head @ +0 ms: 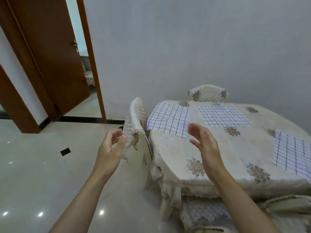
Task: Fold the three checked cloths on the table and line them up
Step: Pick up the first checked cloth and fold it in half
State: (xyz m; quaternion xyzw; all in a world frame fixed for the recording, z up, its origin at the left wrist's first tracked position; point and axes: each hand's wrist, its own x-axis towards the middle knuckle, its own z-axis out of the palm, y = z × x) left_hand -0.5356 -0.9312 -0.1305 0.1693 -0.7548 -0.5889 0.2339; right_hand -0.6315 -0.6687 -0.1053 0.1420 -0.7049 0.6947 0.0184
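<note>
Three white cloths with a dark checked grid lie flat on the table (218, 148), which wears a cream floral cover. One cloth (170, 120) is at the far left corner, a second cloth (222, 116) lies at the back middle, and a third cloth (292, 152) sits at the right edge, partly cut off. My left hand (109, 148) hovers left of the table in front of a chair back, fingers loosely curled and holding nothing. My right hand (205, 145) is raised over the table's near left part, fingers relaxed, just short of the left cloth's near corner.
A quilted chair (138, 125) stands against the table's left side, and another chair (208, 93) at the far side by the grey wall. A brown door (50, 64) stands open at the left. Glossy floor tiles (50, 182) spread to the left.
</note>
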